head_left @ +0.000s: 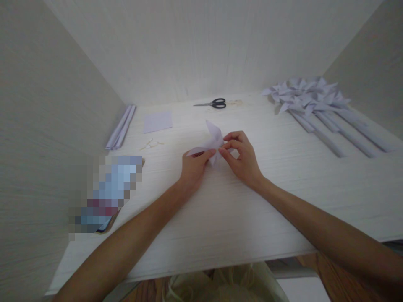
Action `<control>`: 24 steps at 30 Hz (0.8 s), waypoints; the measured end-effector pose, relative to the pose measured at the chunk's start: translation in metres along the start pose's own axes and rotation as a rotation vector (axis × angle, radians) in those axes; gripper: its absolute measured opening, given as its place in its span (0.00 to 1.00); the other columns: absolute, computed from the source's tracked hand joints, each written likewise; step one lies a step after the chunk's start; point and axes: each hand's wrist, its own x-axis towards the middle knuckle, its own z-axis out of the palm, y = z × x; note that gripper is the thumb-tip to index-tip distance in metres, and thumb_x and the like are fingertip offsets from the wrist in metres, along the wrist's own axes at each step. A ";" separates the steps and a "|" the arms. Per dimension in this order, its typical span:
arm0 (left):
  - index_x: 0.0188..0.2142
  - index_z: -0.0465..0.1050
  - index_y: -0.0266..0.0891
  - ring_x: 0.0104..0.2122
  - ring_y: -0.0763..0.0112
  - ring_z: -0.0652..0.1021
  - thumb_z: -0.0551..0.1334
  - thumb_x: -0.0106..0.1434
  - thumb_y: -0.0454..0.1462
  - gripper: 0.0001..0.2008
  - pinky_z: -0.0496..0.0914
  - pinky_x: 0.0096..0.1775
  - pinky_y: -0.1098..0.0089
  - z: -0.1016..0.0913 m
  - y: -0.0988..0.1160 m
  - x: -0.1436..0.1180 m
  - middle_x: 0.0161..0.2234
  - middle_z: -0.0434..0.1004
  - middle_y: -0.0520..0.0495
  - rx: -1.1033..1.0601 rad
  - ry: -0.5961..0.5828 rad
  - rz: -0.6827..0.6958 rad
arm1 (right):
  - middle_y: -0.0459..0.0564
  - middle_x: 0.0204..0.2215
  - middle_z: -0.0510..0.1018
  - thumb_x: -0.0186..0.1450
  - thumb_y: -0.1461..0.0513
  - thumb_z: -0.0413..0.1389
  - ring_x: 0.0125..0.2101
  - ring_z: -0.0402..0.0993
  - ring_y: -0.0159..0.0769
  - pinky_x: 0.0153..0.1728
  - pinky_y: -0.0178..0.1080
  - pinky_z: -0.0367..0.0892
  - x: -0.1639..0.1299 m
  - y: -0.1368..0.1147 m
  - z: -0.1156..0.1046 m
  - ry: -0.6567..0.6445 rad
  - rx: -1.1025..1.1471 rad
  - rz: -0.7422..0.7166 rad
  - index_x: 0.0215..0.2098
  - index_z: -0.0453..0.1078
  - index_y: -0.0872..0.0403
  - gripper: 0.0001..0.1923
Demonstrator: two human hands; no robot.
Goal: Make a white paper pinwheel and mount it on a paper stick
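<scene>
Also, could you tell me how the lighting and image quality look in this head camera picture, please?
Head view: soft, even light, brightest on the table near the scissors; faint shadows under the left hand and right hand holding the folded paper; wide-angle bending at the walls; a pixelated patch at left.

soft, even light falls from above and pools brightest at the far middle of the table (283, 201), almost washing it out. shadows are faint. wide-lens bending curves the edges; a pixelated patch (105, 193) sits left.
</scene>
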 end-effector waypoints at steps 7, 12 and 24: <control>0.21 0.73 0.36 0.26 0.74 0.73 0.64 0.41 0.31 0.03 0.67 0.34 0.70 -0.001 -0.002 0.001 0.23 0.74 0.51 0.015 -0.005 0.001 | 0.48 0.32 0.65 0.55 0.65 0.53 0.36 0.64 0.36 0.38 0.42 0.61 0.000 0.001 0.000 -0.013 0.010 0.022 0.21 0.64 0.53 0.05; 0.20 0.73 0.37 0.26 0.74 0.73 0.64 0.41 0.31 0.03 0.67 0.34 0.70 -0.001 -0.001 0.001 0.22 0.74 0.52 0.037 -0.011 -0.007 | 0.48 0.33 0.66 0.56 0.64 0.53 0.36 0.63 0.36 0.39 0.43 0.60 -0.001 0.003 0.001 -0.024 0.012 0.055 0.22 0.65 0.53 0.05; 0.21 0.72 0.35 0.22 0.77 0.70 0.64 0.41 0.34 0.05 0.66 0.31 0.71 -0.005 -0.004 0.003 0.21 0.72 0.51 0.075 -0.009 -0.015 | 0.49 0.33 0.66 0.56 0.64 0.53 0.36 0.64 0.36 0.40 0.43 0.60 -0.001 0.003 0.001 -0.026 0.037 0.049 0.22 0.66 0.54 0.05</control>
